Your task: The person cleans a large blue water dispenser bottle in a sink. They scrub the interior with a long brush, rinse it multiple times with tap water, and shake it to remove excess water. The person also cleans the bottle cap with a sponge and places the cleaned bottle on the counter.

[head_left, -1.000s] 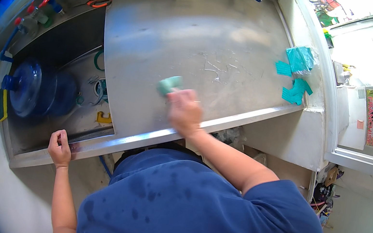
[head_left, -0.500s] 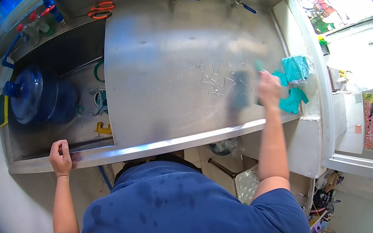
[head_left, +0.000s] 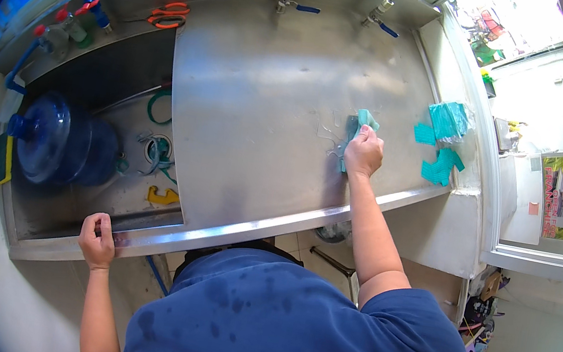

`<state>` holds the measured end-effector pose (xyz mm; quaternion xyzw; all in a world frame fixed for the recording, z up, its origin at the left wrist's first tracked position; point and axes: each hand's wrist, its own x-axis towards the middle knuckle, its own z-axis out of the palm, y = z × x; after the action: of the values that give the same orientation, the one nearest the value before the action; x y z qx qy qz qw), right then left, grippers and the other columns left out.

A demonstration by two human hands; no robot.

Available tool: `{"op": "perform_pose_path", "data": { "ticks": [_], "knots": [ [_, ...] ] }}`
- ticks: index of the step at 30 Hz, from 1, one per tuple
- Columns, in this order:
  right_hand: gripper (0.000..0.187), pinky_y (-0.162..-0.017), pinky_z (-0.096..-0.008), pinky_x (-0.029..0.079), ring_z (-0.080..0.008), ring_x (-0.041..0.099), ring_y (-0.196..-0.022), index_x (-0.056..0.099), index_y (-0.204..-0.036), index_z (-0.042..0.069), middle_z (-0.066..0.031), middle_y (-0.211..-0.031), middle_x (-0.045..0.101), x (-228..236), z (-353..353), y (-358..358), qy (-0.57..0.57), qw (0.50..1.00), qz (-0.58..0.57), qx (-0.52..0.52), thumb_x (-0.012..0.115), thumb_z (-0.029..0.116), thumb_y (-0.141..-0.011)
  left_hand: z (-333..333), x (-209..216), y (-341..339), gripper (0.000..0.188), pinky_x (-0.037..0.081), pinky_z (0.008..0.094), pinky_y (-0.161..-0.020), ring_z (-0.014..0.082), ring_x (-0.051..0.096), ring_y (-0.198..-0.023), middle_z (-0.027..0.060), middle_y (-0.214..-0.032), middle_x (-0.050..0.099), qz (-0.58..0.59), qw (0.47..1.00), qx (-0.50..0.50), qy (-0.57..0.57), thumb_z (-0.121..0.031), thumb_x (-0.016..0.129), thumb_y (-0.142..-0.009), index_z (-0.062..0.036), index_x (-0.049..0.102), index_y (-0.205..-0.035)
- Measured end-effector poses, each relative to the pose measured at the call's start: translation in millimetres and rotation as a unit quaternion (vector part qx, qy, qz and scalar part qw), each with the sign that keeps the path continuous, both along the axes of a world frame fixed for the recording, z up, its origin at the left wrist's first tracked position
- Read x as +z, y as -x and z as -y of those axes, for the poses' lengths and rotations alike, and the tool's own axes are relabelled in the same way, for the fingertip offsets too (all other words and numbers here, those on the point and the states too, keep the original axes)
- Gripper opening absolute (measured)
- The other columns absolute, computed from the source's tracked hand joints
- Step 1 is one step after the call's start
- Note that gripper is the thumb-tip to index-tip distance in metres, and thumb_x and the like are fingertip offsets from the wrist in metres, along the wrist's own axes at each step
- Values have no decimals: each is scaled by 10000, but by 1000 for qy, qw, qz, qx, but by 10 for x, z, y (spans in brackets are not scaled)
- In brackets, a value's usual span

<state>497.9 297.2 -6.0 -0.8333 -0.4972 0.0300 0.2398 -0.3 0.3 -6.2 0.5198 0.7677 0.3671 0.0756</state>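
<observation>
My right hand (head_left: 364, 152) is closed around a folded teal cloth (head_left: 367, 119), pressing it to the stainless steel counter (head_left: 254, 113). Thin streaks of water (head_left: 329, 133) lie on the metal just left of the cloth. At the front left, the curled fingers of my left hand (head_left: 96, 241) grip the metal front rim (head_left: 146, 243) beside the open sink. A large blue water jug (head_left: 69, 142) lies on its side in that sink. Near it are a roll of tape (head_left: 159, 149) and a yellow plastic piece (head_left: 163, 195).
Orange-handled scissors (head_left: 168, 14) lie at the back left. Two valve taps (head_left: 285, 1) stand along the back wall. On the right ledge are a wrapped teal packet (head_left: 447, 121) and loose teal pieces (head_left: 443, 166). A sponge (head_left: 3, 158) sits at the left edge.
My right hand has swept left across the counter with the cloth, away from the teal pieces. The water streaks cover a smaller patch. My left hand stays at the rim.
</observation>
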Motion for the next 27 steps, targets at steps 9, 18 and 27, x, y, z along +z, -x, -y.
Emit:
{"op": "perform_pose_path", "data": {
  "ticks": [9, 18, 27],
  "knots": [
    [348, -814, -440, 507, -327, 633, -929, 697, -1078, 145, -106, -1024, 637, 74, -139, 314, -8, 982, -6, 188, 444, 374, -1014, -1, 76, -26, 175, 509, 315, -684, 230, 636, -732, 106, -842, 660, 25, 999, -34, -8, -191, 633, -935, -21, 646, -898],
    [310, -792, -425, 504, -333, 635, -908, 710, -1053, 130, -101, -993, 643, 112, 145, 912, -35, 940, -55, 335, 501, 353, -1002, 21, 155, 14, 172, 499, 324, -676, 247, 630, -719, 112, -818, 653, 97, 991, -88, -38, -193, 640, -924, -25, 652, -889],
    [338, -794, -464, 509, -356, 632, -907, 697, -996, 119, -122, -990, 642, 130, 650, 2254, -25, 931, -85, 354, 481, 379, -1002, 81, 170, 103, 186, 486, 317, -627, 229, 614, -675, 95, -789, 642, 138, 977, -153, -62, -222, 643, -928, -45, 654, -872]
  ]
}}
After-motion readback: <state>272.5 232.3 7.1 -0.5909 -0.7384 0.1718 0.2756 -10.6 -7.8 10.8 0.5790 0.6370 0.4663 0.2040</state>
